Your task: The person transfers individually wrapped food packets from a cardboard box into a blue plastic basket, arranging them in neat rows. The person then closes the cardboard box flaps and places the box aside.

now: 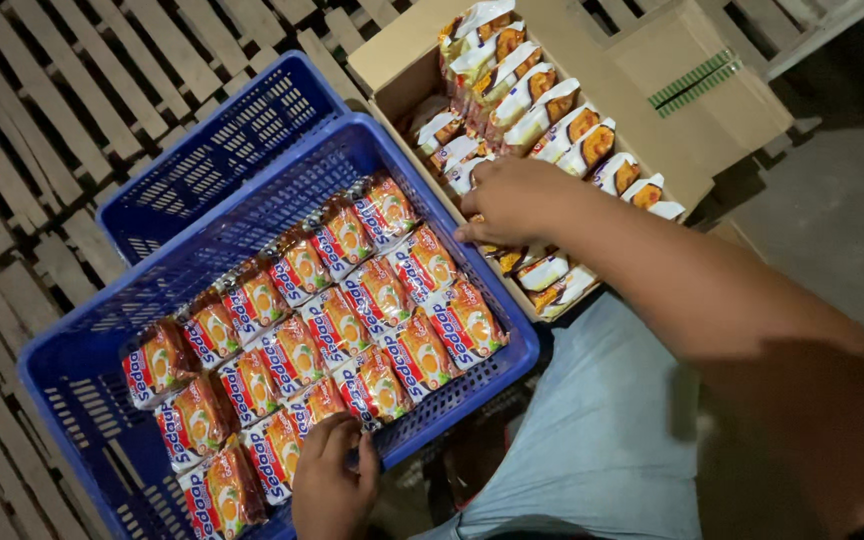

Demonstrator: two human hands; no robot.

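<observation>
I see a big blue plastic crate (pixel 457 160) with lattice walls, its long axis running from lower left to upper right, resting on a second blue crate (pixel 217 150) over a floor of wooden slats (pixel 42 140). Inside lie orange and red noodle packets (pixel 337 325), flat and face up in three rows that follow the crate's long axis, each packet's own length lying across the row. To the upper right sits an open cardboard box (pixel 652 120) holding white and orange packets (pixel 552 120) standing on edge in a row that slants down to the right. My right hand (pixel 514 200) reaches into that box, fingers curled over packets there, though I cannot tell if it actually grips one. My left hand (pixel 332 485) rests on the crate's near edge, fingers bent onto the nearest packets, seemingly pressing rather than holding.
</observation>
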